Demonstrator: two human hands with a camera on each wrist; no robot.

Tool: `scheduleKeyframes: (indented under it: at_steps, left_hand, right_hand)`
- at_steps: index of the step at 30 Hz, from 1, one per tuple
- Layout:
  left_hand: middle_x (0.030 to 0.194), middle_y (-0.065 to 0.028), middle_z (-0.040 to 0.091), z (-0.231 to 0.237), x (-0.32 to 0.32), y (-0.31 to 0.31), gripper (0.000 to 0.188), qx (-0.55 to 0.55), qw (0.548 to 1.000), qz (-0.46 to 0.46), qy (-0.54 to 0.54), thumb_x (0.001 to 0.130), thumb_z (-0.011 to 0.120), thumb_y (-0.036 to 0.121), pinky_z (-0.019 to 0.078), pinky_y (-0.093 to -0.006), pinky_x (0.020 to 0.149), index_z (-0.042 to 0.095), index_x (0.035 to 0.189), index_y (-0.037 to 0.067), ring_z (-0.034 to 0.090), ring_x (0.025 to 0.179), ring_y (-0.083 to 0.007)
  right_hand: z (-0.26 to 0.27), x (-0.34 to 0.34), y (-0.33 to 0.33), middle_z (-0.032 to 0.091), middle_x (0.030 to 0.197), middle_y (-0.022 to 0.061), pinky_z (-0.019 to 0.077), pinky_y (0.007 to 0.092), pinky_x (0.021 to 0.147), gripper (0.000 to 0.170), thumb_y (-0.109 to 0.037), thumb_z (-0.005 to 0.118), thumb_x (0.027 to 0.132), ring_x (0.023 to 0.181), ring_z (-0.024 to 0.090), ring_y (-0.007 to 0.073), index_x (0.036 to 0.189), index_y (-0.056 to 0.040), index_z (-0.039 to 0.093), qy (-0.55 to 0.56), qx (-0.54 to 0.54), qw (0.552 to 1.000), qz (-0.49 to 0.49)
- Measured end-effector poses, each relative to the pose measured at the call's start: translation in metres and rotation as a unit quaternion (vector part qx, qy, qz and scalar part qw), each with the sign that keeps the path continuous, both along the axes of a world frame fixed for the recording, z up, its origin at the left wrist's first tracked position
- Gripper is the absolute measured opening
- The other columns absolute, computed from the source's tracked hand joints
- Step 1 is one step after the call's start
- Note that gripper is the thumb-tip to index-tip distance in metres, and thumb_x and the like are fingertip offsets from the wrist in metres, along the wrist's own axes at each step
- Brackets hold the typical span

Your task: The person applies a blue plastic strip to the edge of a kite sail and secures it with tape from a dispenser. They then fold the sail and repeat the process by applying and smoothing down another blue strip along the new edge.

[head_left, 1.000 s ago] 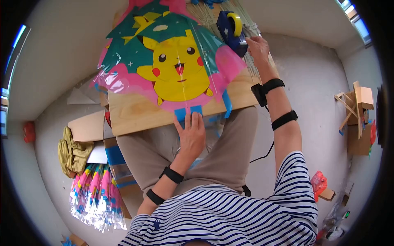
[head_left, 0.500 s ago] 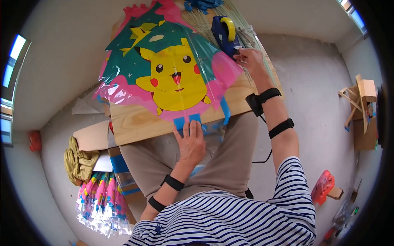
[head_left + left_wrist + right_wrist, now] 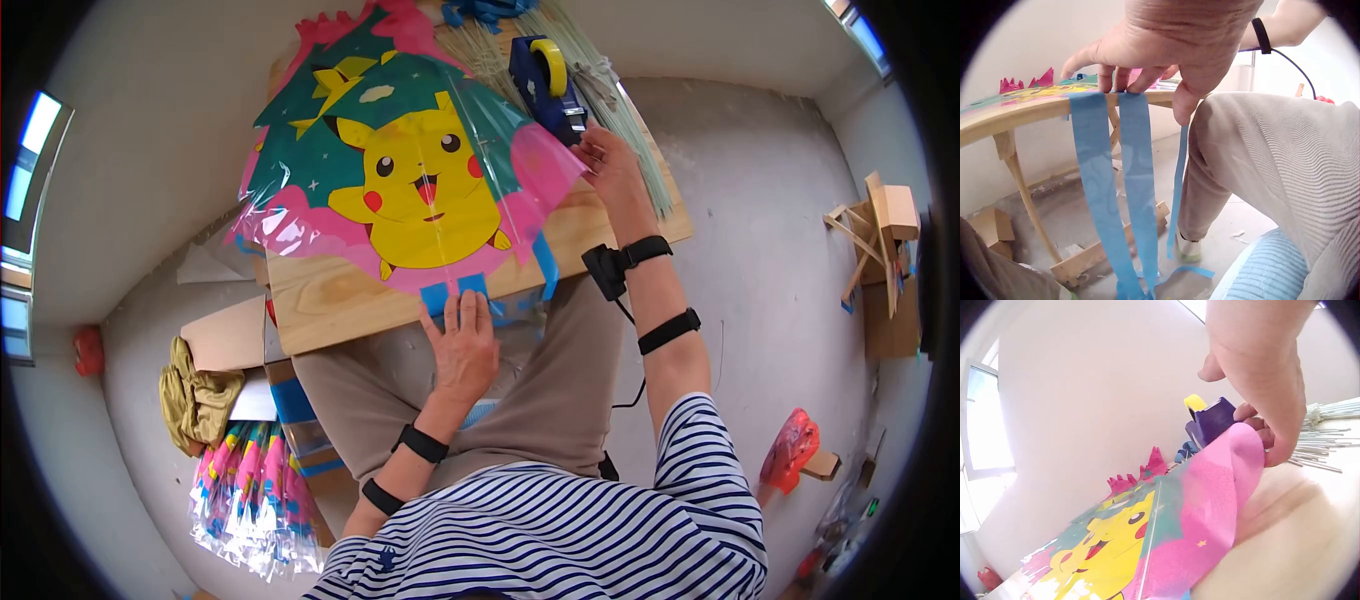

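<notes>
A plastic kite, pink and green with a yellow cartoon character, lies over the wooden table. My left hand rests at its bottom edge, fingertips pressing by two blue tails that hang off the table edge. My right hand is at the kite's right corner, fingers curled right at the raised pink corner; the thumb stands apart in the right wrist view. I cannot tell whether those fingers grip it. Just beyond stands a blue tape dispenser with a yellow roll.
Thin pale sticks lie along the table's right side, with blue material at the far end. To the left, a cardboard box stands near folded printed kites and a gold cloth. A red bag is at right.
My right hand has moved from the front of the tape dispenser down and toward me to the kite's pink corner. The left hand stays at the bottom edge.
</notes>
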State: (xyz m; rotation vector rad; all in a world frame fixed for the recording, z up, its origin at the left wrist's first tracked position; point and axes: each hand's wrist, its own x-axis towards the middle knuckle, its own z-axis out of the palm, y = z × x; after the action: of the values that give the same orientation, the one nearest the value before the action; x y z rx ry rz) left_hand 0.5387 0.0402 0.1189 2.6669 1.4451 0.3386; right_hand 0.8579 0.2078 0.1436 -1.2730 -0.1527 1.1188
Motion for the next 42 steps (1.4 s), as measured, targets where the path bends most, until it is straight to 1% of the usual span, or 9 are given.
scheduleKeyframes:
  at_steps: [8, 18, 20, 22, 24, 28, 33, 39, 42]
  left_hand:
    - [0.138, -0.0132, 0.046, -0.001, 0.000, 0.000, 0.080, 0.003, 1.000, 0.002, 0.002, 0.068, 0.084, 0.025, 0.0179, -0.0699, 0.113, 0.053, 0.137, -0.002, 0.041, 0.132, -0.0338]
    - [0.136, -0.0165, 0.047, 0.006, -0.001, 0.000, 0.068, -0.012, 1.000, -0.007, -0.015, 0.074, 0.076, 0.021, 0.0208, -0.0719, 0.112, 0.054, 0.134, -0.004, 0.045, 0.129, -0.0355]
    - [0.135, -0.0168, 0.048, 0.007, -0.002, 0.000, 0.065, -0.013, 1.000, -0.007, -0.019, 0.076, 0.074, 0.020, 0.0208, -0.0719, 0.112, 0.055, 0.133, -0.004, 0.046, 0.128, -0.0356]
    - [0.136, -0.0147, 0.048, -0.005, -0.004, -0.002, 0.074, 0.008, 1.000, -0.006, 0.002, 0.071, 0.080, 0.022, 0.0201, -0.0705, 0.112, 0.053, 0.136, -0.001, 0.045, 0.130, -0.0343]
    - [0.136, -0.0138, 0.048, -0.008, -0.002, 0.008, 0.077, 0.030, 1.000, 0.001, 0.001, 0.069, 0.083, 0.023, 0.0201, -0.0698, 0.113, 0.053, 0.137, 0.000, 0.044, 0.130, -0.0334]
    - [0.137, -0.0144, 0.048, 0.001, -0.003, -0.001, 0.075, 0.001, 1.000, -0.001, -0.005, 0.071, 0.081, 0.022, 0.0206, -0.0699, 0.112, 0.053, 0.136, -0.001, 0.044, 0.131, -0.0330]
    - [0.138, -0.0153, 0.048, -0.007, -0.006, 0.000, 0.072, 0.007, 0.999, 0.005, -0.036, 0.074, 0.079, 0.020, 0.0198, -0.0696, 0.113, 0.053, 0.137, -0.001, 0.044, 0.132, -0.0340]
    - [0.140, -0.0173, 0.046, -0.004, -0.005, -0.003, 0.070, -0.010, 0.999, 0.002, -0.050, 0.074, 0.079, 0.019, 0.0190, -0.0704, 0.113, 0.054, 0.136, 0.002, 0.043, 0.133, -0.0352]
    - [0.140, -0.0182, 0.044, -0.006, -0.007, -0.001, 0.068, -0.010, 0.998, 0.003, -0.063, 0.074, 0.080, 0.018, 0.0191, -0.0706, 0.113, 0.054, 0.135, 0.002, 0.043, 0.132, -0.0360]
  right_hand:
    - [-0.012, -0.005, 0.023, 0.068, 0.096, 0.0159, 0.0602, 0.0363, 0.077, 0.015, 0.000, 0.069, 0.088, 0.086, 0.070, 0.0275, 0.101, 0.0037, 0.062, 0.001, 0.073, 0.997, -0.032]
    - [-0.033, 0.003, 0.027, 0.069, 0.091, 0.0141, 0.0600, 0.0400, 0.073, 0.019, 0.000, 0.072, 0.082, 0.080, 0.071, 0.0283, 0.099, 0.0060, 0.066, -0.122, 0.037, 0.992, -0.023]
    - [-0.027, 0.001, 0.030, 0.070, 0.098, 0.0153, 0.0603, 0.0414, 0.074, 0.022, -0.008, 0.072, 0.083, 0.083, 0.071, 0.0299, 0.100, 0.0059, 0.068, -0.338, -0.052, 0.940, 0.009]
    - [-0.119, 0.043, 0.046, 0.070, 0.103, 0.0154, 0.0580, 0.0450, 0.077, 0.024, -0.015, 0.070, 0.084, 0.093, 0.069, 0.0311, 0.100, 0.0021, 0.072, -0.595, -0.218, 0.772, 0.046]
    - [-0.058, 0.000, 0.024, 0.068, 0.108, 0.0167, 0.0500, 0.0499, 0.088, 0.022, -0.022, 0.063, 0.085, 0.106, 0.062, 0.0342, 0.093, -0.0064, 0.075, -0.631, -0.281, 0.723, -0.032]
    - [0.007, -0.003, 0.011, 0.066, 0.091, 0.0182, 0.0455, 0.0501, 0.091, 0.017, -0.023, 0.071, 0.078, 0.096, 0.060, 0.0389, 0.081, -0.0059, 0.073, -0.773, -0.042, 0.629, -0.064]
    - [0.065, -0.054, -0.009, 0.064, 0.084, 0.0148, 0.0496, 0.0413, 0.076, 0.011, -0.013, 0.073, 0.077, 0.087, 0.062, 0.0316, 0.082, -0.0033, 0.071, -0.515, 0.128, 0.786, 0.316]
    - [0.031, -0.130, -0.015, 0.058, 0.083, 0.0111, 0.0457, 0.0393, 0.075, 0.003, -0.005, 0.068, 0.073, 0.090, 0.057, 0.0287, 0.075, -0.0050, 0.069, -0.631, 0.168, 0.434, 0.621]
    - [0.024, -0.151, -0.017, 0.058, 0.084, 0.0110, 0.0449, 0.0415, 0.074, 0.007, -0.003, 0.064, 0.072, 0.092, 0.055, 0.0313, 0.071, -0.0066, 0.070, -0.673, 0.161, 0.365, 0.623]
